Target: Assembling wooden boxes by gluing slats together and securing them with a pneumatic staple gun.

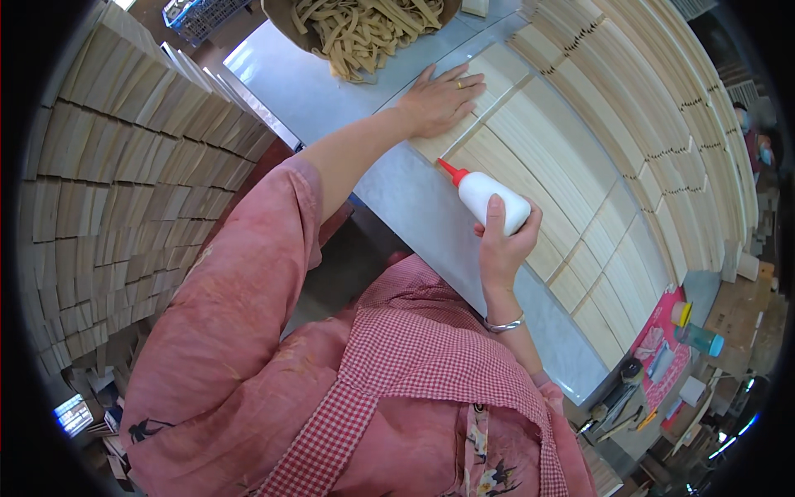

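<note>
Work on the pale boards (530, 137) looks only partway along. They lie side by side on the grey bench (410, 195), in front of the person, and one crosswise groove carries a thin white line (474, 130), which I take to be glue. The line shows for much of that groove; toward the far end it grows too faint to tell whether the groove is filled. The right hand (507, 248) has its grip closed around a white bottle (493, 199), tilted so that its red nozzle (452, 172) points at the near end of the line, at or just above the wood. The left hand (443, 101) lies flat with fingers spread on the boards beside the groove, its grip open and holding nothing. Farther right, other crosswise grooves (567, 258) show no clear white, so they seem left to do. No piece stands set into the white line yet. Stacked boards (629, 91) line the far side of the bench, and pale curled strips (373, 33) fill a basin beyond the left hand, apparently unused so far.
</note>
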The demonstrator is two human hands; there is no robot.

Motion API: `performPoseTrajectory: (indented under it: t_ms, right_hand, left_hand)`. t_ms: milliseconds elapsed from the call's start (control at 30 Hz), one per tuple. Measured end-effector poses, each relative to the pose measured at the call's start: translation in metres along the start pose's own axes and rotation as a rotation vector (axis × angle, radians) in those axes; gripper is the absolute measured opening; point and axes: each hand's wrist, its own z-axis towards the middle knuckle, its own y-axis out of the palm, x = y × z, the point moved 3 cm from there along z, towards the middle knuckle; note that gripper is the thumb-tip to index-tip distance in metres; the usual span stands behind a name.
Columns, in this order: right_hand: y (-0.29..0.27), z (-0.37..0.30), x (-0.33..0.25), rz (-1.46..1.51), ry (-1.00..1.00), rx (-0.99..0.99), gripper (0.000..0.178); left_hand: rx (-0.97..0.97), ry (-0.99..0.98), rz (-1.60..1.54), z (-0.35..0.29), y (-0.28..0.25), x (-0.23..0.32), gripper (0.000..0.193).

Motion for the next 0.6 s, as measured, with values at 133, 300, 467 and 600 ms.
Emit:
performPoseTrajectory:
  t_ms: [133, 300, 467, 600]
  right_hand:
    - [-0.003, 0.002, -0.007, 0.129, 0.089, -0.079, 0.046]
    - [-0.037, 0.038, -0.027, 0.22, -0.106, -0.125, 0.049]
    - [-0.003, 0.09, -0.078, -0.026, -0.244, -0.289, 0.049]
    - [0.04, 0.126, -0.077, -0.108, -0.366, -0.468, 0.05]
  left_hand:
    - [0.014, 0.005, -0.035, 0.0, 0.0, -0.002, 0.05]
    - [0.047, 0.037, 0.336, -0.017, -0.025, -0.037, 0.05]
    - [0.126, 0.033, 0.451, -0.07, -0.046, -0.128, 0.045]
    - [0.196, -0.046, 0.389, -0.066, -0.048, -0.128, 0.041]
